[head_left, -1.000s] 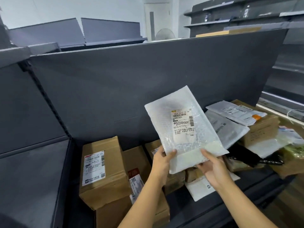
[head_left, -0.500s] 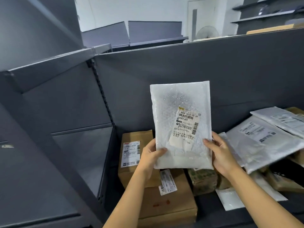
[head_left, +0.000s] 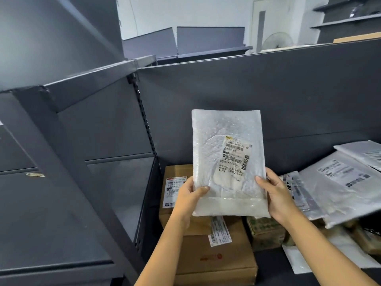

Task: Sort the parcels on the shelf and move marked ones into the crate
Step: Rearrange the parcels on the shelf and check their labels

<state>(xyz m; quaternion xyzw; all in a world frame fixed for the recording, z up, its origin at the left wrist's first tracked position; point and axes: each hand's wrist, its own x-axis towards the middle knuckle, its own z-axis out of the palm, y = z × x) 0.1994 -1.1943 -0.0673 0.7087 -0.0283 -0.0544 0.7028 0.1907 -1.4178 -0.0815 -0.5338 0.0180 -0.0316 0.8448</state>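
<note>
Head view: white bubble-wrap mailer parcel [head_left: 226,162] w/ printed label is held upright over the left end of the dark grey metal shelf [head_left: 274,265]. L hand [head_left: 189,195] pinches its lower-left edge, thumb in front. R hand [head_left: 276,197] pinches the lower-right edge likewise. Step, est.: check label for a mark; hold it flat, thumbs off print. Crate not in view. Brown cardboard boxes [head_left: 216,259] and grey poly bags [head_left: 338,182] lie on the shelf.

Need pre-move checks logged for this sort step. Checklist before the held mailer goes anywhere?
1. Grip: left hand and right hand each hold a lower side of the bubble mailer, thumbs in front: ok.
2. Shipping label faces the camera, uncovered: ok.
3. Sorting mark on the mailer: cannot tell, print too small.
4. Crate located: not ok, none in view.
5. Mailer held upright above the cardboard boxes: ok.
</note>
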